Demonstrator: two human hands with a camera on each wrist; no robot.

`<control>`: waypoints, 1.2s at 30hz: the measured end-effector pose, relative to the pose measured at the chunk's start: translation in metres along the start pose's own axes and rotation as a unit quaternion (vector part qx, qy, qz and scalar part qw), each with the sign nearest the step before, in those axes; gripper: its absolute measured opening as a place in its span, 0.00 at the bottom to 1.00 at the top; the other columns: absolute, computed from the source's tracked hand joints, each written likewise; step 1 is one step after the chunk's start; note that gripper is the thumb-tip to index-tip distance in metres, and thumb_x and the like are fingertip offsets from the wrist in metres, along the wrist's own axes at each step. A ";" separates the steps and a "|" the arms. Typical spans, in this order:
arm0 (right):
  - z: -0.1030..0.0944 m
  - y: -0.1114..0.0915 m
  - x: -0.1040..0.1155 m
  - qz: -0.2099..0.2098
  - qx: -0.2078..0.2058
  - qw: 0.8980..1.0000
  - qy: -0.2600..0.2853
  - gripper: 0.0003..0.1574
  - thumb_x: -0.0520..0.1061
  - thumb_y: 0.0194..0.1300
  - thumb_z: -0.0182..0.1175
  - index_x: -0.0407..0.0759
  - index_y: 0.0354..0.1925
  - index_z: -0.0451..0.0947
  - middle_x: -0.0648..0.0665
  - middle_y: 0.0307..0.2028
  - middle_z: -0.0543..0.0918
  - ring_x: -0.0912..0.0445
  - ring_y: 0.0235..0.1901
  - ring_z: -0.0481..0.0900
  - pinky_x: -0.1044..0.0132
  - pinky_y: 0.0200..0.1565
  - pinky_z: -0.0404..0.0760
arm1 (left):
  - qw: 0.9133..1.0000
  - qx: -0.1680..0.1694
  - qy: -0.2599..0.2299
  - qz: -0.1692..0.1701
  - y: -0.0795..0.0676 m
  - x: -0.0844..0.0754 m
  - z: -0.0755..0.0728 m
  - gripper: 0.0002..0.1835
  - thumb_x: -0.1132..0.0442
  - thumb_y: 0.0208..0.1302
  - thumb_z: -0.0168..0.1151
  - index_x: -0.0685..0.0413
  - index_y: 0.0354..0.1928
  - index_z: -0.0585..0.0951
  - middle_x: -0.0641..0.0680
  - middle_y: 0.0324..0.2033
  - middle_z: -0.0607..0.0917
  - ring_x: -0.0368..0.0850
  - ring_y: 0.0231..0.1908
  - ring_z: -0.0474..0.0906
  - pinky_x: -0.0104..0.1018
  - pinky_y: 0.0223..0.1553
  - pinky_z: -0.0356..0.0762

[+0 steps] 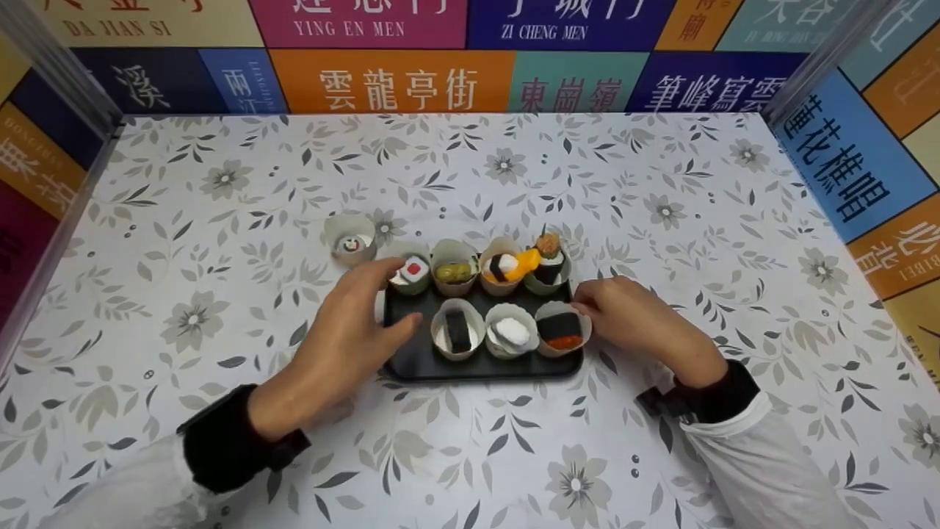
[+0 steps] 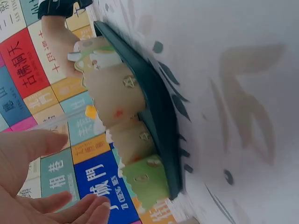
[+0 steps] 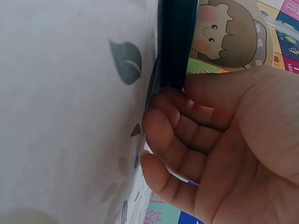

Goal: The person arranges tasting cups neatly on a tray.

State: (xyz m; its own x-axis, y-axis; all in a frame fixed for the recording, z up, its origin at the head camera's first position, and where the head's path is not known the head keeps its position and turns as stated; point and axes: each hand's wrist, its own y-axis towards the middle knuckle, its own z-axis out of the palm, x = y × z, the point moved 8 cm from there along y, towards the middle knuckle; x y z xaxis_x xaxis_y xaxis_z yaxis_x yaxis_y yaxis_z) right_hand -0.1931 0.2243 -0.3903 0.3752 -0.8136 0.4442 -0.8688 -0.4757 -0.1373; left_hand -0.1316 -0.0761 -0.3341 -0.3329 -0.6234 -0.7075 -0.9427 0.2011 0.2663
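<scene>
A black tray [image 1: 415,364] holds two rows of paper cups with sushi-like pieces in them. My right hand [image 1: 639,316] pinches the tray's right edge; in the right wrist view its curled fingers [image 3: 159,128] and thumb meet at the rim. My left hand [image 1: 341,342] hovers by the tray's left end, thumb and fingers spread apart, nearest to the cup with a red-centred roll [image 1: 413,270]. In the left wrist view the left hand [image 2: 42,182] has nothing between its fingers. Beyond it, off the tray, stands another paper cup [image 1: 351,242] with a small roll inside.
The front row has a seaweed-wrapped piece [image 1: 458,332], a white-topped piece [image 1: 512,332] and one with orange roe [image 1: 564,342]. Behind are a green-topped cup [image 1: 455,273] and others. A floral cloth [image 1: 514,441] covers the table; colourful lettered panels [image 1: 396,81] wall it in.
</scene>
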 end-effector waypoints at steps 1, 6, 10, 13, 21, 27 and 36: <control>0.000 0.000 0.000 0.000 -0.001 1.000 -0.001 0.13 0.42 0.73 0.61 0.45 0.28 0.81 0.50 0.23 0.77 0.53 0.27 0.74 0.57 0.34 0.73 | 1.000 -0.013 -0.005 0.004 0.000 0.002 -0.004 0.32 0.68 0.60 0.75 0.65 0.67 0.75 0.63 0.61 0.80 0.58 0.61 0.76 0.51 0.64 0.72; 0.000 0.000 -0.001 0.000 -0.003 1.000 -0.005 0.12 0.42 0.73 0.62 0.45 0.29 0.82 0.50 0.24 0.78 0.52 0.27 0.75 0.56 0.35 0.73 | 0.997 -0.074 -0.005 0.024 0.002 0.014 -0.021 0.29 0.73 0.60 0.70 0.67 0.64 0.76 0.64 0.58 0.81 0.60 0.56 0.77 0.51 0.61 0.72; 0.000 0.000 -0.002 0.003 0.000 1.000 -0.004 0.12 0.42 0.73 0.61 0.45 0.30 0.82 0.50 0.24 0.79 0.52 0.28 0.76 0.56 0.35 0.74 | 0.995 -0.103 0.010 0.004 0.008 0.030 -0.031 0.30 0.74 0.60 0.68 0.69 0.66 0.74 0.66 0.59 0.79 0.62 0.59 0.74 0.51 0.64 0.69; 0.000 0.000 -0.001 0.004 0.001 1.000 0.003 0.12 0.42 0.73 0.61 0.45 0.29 0.82 0.50 0.24 0.79 0.53 0.27 0.75 0.56 0.35 0.73 | 0.993 -0.109 0.019 -0.031 0.015 0.045 -0.036 0.33 0.73 0.59 0.68 0.69 0.68 0.72 0.67 0.62 0.78 0.63 0.62 0.72 0.54 0.66 0.66; 0.000 -0.001 -0.001 0.004 0.004 1.000 0.007 0.12 0.42 0.74 0.61 0.45 0.30 0.82 0.50 0.24 0.79 0.53 0.27 0.76 0.57 0.35 0.74 | 0.990 -0.066 0.088 -0.089 0.038 0.071 -0.032 0.50 0.59 0.60 0.75 0.64 0.79 0.60 0.69 0.72 0.69 0.69 0.71 0.64 0.63 0.72 0.57; 0.000 -0.001 -0.001 0.004 0.001 1.000 0.009 0.12 0.41 0.74 0.61 0.45 0.30 0.83 0.50 0.25 0.79 0.53 0.28 0.76 0.56 0.36 0.74 | 0.984 -0.005 0.124 -0.130 0.056 0.090 -0.022 0.59 0.57 0.57 0.78 0.63 0.82 0.51 0.75 0.77 0.55 0.74 0.76 0.52 0.66 0.74 0.51; 0.000 -0.001 0.000 0.007 0.001 1.000 0.015 0.12 0.42 0.74 0.61 0.45 0.30 0.82 0.50 0.25 0.79 0.54 0.28 0.76 0.57 0.35 0.74 | 0.976 0.020 0.097 -0.195 0.068 0.114 -0.015 0.52 0.59 0.51 0.79 0.63 0.77 0.62 0.71 0.68 0.70 0.70 0.68 0.64 0.64 0.67 0.63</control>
State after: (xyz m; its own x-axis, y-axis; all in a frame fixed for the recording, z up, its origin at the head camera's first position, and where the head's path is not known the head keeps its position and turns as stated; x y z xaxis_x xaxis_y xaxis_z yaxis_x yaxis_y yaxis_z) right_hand -0.1926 0.2252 -0.3900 0.3539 -0.8093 0.4688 -0.8728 -0.4659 -0.1453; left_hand -0.2330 -0.1449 -0.3864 0.0581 -0.7890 -0.6117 -0.9982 -0.0530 -0.0264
